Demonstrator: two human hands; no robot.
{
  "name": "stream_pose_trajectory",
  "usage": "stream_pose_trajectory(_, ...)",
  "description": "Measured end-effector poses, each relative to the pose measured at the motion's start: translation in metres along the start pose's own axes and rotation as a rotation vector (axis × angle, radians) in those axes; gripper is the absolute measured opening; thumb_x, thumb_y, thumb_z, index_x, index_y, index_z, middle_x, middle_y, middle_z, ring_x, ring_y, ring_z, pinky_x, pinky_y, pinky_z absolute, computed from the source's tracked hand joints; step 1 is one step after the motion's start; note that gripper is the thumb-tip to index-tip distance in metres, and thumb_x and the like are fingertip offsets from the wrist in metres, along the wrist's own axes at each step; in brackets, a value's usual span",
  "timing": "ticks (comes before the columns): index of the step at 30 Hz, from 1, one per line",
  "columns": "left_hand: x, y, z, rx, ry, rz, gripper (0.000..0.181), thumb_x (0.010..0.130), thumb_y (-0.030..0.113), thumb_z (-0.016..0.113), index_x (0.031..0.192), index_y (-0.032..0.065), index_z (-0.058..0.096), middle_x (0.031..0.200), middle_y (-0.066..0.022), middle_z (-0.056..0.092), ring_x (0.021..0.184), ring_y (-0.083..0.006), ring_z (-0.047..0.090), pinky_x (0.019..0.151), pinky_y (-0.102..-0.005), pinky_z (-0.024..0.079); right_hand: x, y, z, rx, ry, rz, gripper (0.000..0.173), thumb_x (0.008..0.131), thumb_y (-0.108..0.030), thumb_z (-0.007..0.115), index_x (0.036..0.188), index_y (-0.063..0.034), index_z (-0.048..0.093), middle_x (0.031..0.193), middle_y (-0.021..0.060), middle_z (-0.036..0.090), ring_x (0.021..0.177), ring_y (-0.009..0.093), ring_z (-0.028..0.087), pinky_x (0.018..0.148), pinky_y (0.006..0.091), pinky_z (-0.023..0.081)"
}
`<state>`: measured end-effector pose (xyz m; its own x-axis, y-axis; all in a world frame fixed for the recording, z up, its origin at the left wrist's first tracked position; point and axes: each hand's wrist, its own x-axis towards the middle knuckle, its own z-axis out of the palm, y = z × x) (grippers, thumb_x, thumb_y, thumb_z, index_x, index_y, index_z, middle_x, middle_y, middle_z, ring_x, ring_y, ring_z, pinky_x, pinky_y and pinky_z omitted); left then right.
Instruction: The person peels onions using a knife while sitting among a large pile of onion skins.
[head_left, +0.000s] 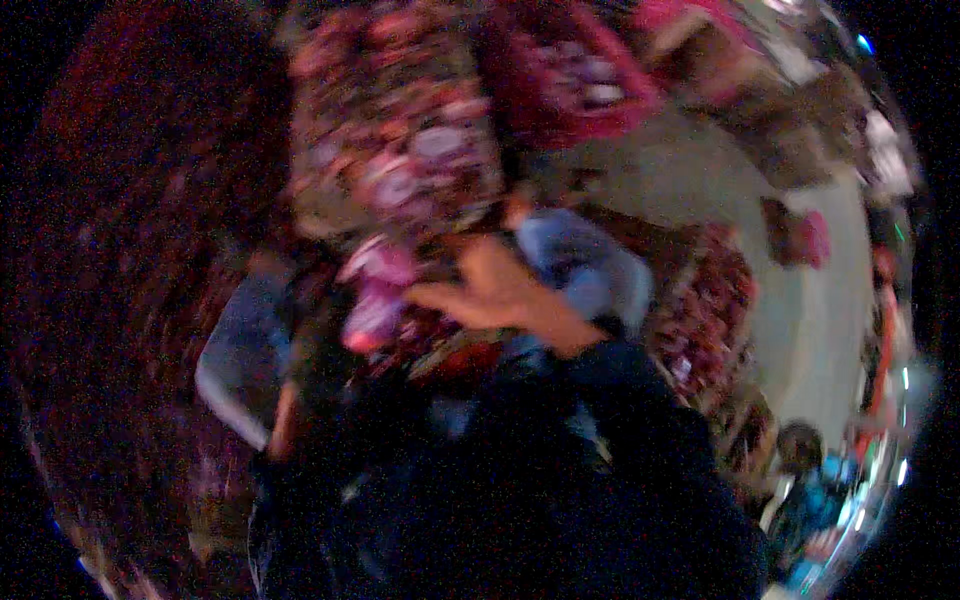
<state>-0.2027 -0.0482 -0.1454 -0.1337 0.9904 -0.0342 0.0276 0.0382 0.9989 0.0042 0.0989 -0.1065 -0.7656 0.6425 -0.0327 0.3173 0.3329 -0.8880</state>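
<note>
The picture is dark and blurred. My right hand (499, 292) reaches in from the right with its fingers apart and seems to hold nothing. Its fingertips end beside pink and purple rounded things (379, 300), which look like red onions; whether they touch cannot be told. Of my left hand (285, 420), only the wrist area shows plainly, low at the left beside my knee; its fingers are lost in shadow. Beyond my hands stands a pale, box-like container (322, 214) with many reddish onion-like pieces in and on it.
A wide dark-red heap (150, 225) fills the left side. A pink crate (637, 105) with pale pieces stands at the upper right. Another reddish heap (709, 315) lies right of my knee (592, 262). A person in blue (814, 487) is at the lower right.
</note>
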Motion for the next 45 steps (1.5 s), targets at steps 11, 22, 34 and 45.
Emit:
stream_pose_trajectory(11,0.026,-0.008,0.034,0.031,-0.098,0.007,0.06,0.093,0.015,0.073,0.145,0.0004,0.048,0.143,-0.0196,0.058,0.131,-0.0319,0.057,0.11,-0.0429,0.046,-0.016,-0.017,-0.009,0.031,0.118,-0.196,0.053,0.09,-0.042,0.074,0.125,-0.004,0.065,0.103,0.0257,0.071,0.09,0.037,0.073,0.084,0.0484,0.056)
stream_pose_trajectory(22,0.013,0.001,0.017,0.135,-0.079,0.063,0.062,0.092,0.014,0.074,0.146,0.0003,0.047,0.144,-0.02,0.056,0.133,-0.0326,0.056,0.112,-0.0435,0.045,-0.01,-0.031,-0.009,0.375,0.139,-0.093,0.039,0.088,-0.032,0.079,0.112,-0.0026,0.072,0.102,0.0155,0.076,0.094,0.028,0.071,0.084,0.0432,0.056)
stream_pose_trajectory(34,-0.015,-0.009,0.017,-0.3,-0.069,-0.079,0.064,0.09,0.014,0.075,0.146,0.0002,0.047,0.145,-0.0204,0.055,0.135,-0.0334,0.054,0.114,-0.044,0.044,-0.032,-0.013,-0.019,0.373,0.016,0.008,0.059,0.077,-0.029,0.09,0.123,0.002,0.068,0.118,0.0118,0.072,0.11,0.023,0.064,0.099,0.0384,0.05)
stream_pose_trajectory(45,-0.032,-0.055,0.016,0.5,-0.036,0.479,0.077,0.08,0.013,0.085,0.145,0.0014,0.047,0.144,-0.0222,0.056,0.133,-0.0384,0.055,0.112,-0.0481,0.045,-0.041,0.006,-0.02,0.077,-0.044,-0.248,0.066,0.075,-0.028,0.09,0.125,0.0044,0.064,0.113,0.0192,0.071,0.106,0.027,0.068,0.095,0.0381,0.052)
